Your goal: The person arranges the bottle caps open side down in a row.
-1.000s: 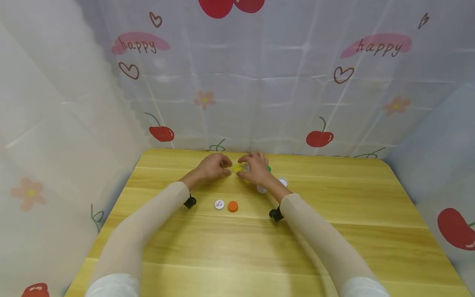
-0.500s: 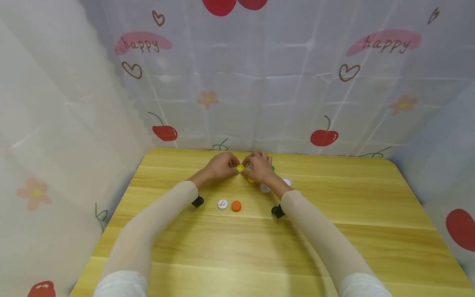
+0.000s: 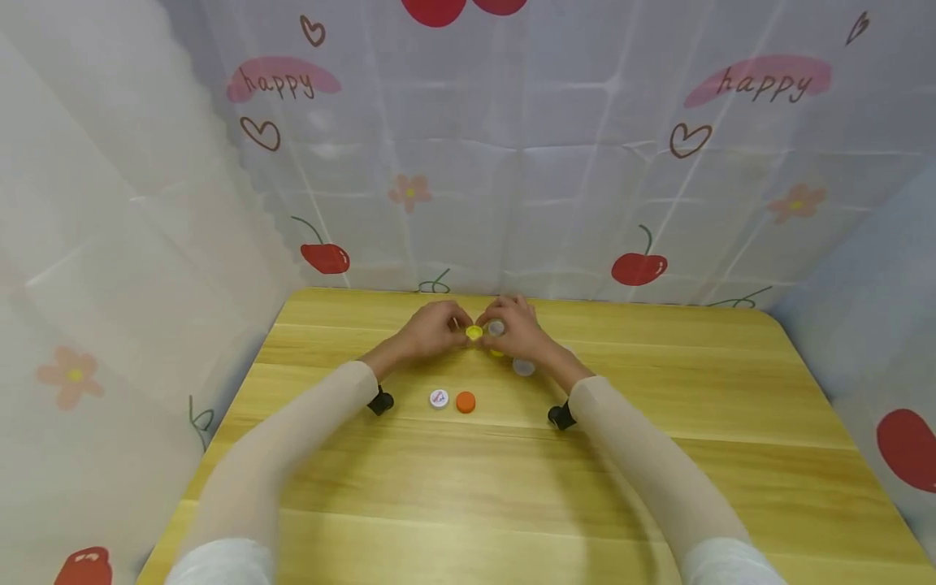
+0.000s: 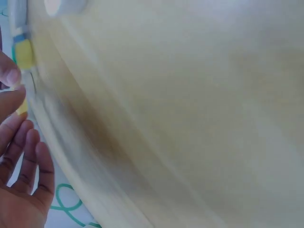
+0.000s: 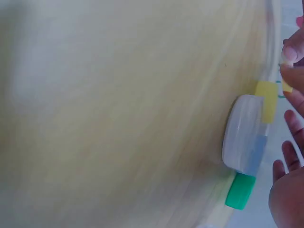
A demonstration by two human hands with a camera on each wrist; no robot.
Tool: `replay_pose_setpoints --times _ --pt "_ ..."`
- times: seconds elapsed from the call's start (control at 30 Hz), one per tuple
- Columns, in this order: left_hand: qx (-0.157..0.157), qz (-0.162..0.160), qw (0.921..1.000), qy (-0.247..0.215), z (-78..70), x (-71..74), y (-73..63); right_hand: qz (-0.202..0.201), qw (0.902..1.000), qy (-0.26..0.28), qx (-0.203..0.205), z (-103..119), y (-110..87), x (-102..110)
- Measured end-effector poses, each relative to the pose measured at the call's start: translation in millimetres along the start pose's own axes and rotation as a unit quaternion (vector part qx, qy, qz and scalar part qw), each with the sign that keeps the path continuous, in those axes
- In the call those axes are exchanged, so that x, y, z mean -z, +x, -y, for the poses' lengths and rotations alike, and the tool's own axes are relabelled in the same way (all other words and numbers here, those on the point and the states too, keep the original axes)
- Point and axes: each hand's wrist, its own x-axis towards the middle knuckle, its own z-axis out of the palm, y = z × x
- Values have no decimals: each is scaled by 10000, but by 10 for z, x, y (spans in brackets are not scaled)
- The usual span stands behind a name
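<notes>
Between my two hands, a small yellow bottle cap [image 3: 474, 332] is pinched by the fingertips near the table's back edge. My left hand [image 3: 433, 329] grips its left side with thumb and finger, while my right hand [image 3: 512, 331] has it from the right. The yellow cap [image 4: 22, 107] is partly behind the fingers in the left wrist view. Right below the right hand lie a clear lid [image 3: 496, 327], another yellow cap [image 3: 497, 353] and a translucent lid [image 3: 523, 367]. A green cap [image 5: 241, 191] stands beside that lid in the right wrist view.
Nearer to me, a white cap [image 3: 439, 398] with a printed mark and an orange cap [image 3: 465, 402] lie side by side on the wooden table [image 3: 453, 504]. A printed curtain [image 3: 512, 203] hangs directly behind the table's back edge.
Both hands have come together on the yellow cap and now pinch it, where a second ago they stood apart around it. The white and orange caps stay on the table.
</notes>
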Motion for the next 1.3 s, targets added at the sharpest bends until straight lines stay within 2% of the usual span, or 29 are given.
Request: replay_pose_setpoints --times 0.17,0.33,0.47,0.57,0.7,0.9,1.0,1.13,1.2,1.3 --pt "-402 -158 9979 -473 -106 -43 -202 -213 9967 419 667 16 -235 104" --pt "-795 -354 9927 -830 -264 -148 -385 -307 9933 818 751 63 -531 173" --pt "-933 -499 9888 -1051 -435 -230 -575 -424 9906 1051 765 118 -792 181" --pt "-992 -590 9851 -1273 -553 -301 -727 -533 9865 1206 975 160 -970 170" --pt "-1042 -628 9807 -1533 -624 -409 -900 -502 9825 1267 1267 210 -1135 140" --pt "-1011 -702 9774 -1722 -680 -481 -1005 -444 9840 1209 1227 238 -1249 109" --pt "-967 -594 9745 -1933 -701 -502 -1013 -551 9841 1214 1172 238 -1313 98" --pt "-795 -234 9674 -2394 -711 -523 -1029 -774 9810 1230 1288 249 -1405 92" --pt "-655 16 9592 -2750 -716 -514 -1040 -893 9777 1270 1413 262 -1435 92" --pt "-463 310 9416 -3321 -723 -499 -1048 -1029 9744 1279 1540 303 -1470 98"
